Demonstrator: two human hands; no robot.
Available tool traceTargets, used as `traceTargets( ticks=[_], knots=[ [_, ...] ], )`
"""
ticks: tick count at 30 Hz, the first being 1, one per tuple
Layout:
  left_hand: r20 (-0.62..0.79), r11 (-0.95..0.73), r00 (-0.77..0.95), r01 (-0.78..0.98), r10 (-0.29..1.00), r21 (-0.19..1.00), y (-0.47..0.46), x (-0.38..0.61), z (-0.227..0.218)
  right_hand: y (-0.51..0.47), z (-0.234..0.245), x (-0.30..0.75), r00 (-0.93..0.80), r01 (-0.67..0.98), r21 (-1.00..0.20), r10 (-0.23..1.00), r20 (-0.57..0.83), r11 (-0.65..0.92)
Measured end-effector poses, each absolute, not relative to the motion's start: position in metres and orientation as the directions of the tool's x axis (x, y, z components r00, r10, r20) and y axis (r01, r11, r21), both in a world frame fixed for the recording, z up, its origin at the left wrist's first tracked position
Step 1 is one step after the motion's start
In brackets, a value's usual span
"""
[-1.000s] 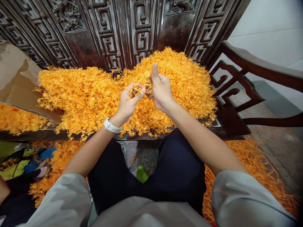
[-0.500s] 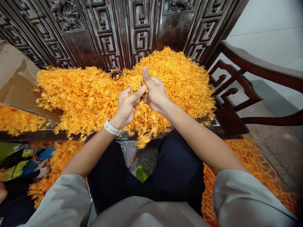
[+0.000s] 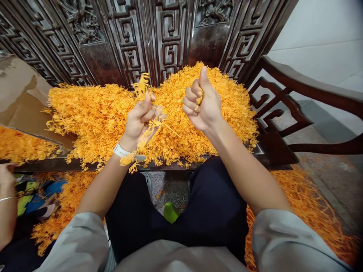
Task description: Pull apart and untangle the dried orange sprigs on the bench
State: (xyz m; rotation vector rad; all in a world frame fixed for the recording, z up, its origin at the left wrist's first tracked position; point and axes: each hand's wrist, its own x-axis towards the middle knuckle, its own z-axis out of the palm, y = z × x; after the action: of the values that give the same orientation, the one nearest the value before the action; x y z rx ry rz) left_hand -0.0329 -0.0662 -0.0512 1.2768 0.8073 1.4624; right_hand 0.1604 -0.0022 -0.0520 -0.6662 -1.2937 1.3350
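My left hand (image 3: 134,122) is pinched around an orange plastic strand (image 3: 154,122) with small branching tufts. One tuft (image 3: 142,84) sticks up above the thumb, while another part of the strand trails down over the palm towards the white wristband (image 3: 124,152). To its right, my right hand (image 3: 210,104) is curled closed with the thumb up, and small orange pieces (image 3: 200,96) show inside the bent fingers. Both hands are in the air over a large heap of similar orange plastic pieces (image 3: 235,105), apart from each other.
The heap lies on a dark carved wooden bench (image 3: 161,165) with an armrest (image 3: 306,85) on the right. A cardboard box (image 3: 45,109) stands at left. More orange strands (image 3: 300,200) cover the floor. Another person's arm (image 3: 6,211) is at the far left.
My hands have moved apart, the left one leftwards and the right one rightwards. The right fingers have curled in around orange pieces. Another person's arm has come further into view at left.
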Motion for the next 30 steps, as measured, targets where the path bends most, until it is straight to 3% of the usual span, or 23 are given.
traceTargets(
  ticks=[3, 6, 9, 14, 19, 24, 30],
  knots=[
    [0.24, -0.231, 0.036, -0.161, 0.97, 0.96, -0.063, -0.033, -0.053, 0.026, -0.072, 0.174, -0.095, 0.015, -0.883, 0.88, 0.465, 0.469],
    [0.211, -0.211, 0.02, -0.017, 0.977, 0.977, -0.061, -0.03, -0.06, 0.04, -0.082, 0.184, -0.112, 0.251, -0.775, 0.813, 0.571, 0.579],
    [0.227, -0.229, 0.041, 0.054, 0.973, 0.972, -0.061, -0.028, -0.067, 0.029, -0.077, 0.183, -0.228, 0.136, -0.815, 0.818, 0.528, 0.564],
    [0.238, -0.249, 0.09, 0.125, 0.967, 0.961, -0.058, -0.032, -0.073, 0.002, -0.065, 0.165, -0.49, -0.114, -0.942, 0.807, 0.329, 0.315],
    [0.271, -0.271, 0.025, -0.001, 0.962, 0.963, -0.052, -0.034, -0.069, 0.006, -0.071, 0.16, -0.414, -0.153, -0.934, 0.837, 0.358, 0.323],
    [0.275, -0.276, -0.033, -0.025, 0.961, 0.961, -0.05, -0.032, -0.069, 0.009, -0.074, 0.159, -0.372, -0.143, -0.96, 0.886, 0.276, 0.239],
    [0.293, -0.293, -0.031, 0.017, 0.956, 0.956, -0.052, -0.029, -0.075, -0.003, -0.071, 0.154, -0.459, -0.178, -0.937, 0.817, 0.348, 0.299]
  ],
)
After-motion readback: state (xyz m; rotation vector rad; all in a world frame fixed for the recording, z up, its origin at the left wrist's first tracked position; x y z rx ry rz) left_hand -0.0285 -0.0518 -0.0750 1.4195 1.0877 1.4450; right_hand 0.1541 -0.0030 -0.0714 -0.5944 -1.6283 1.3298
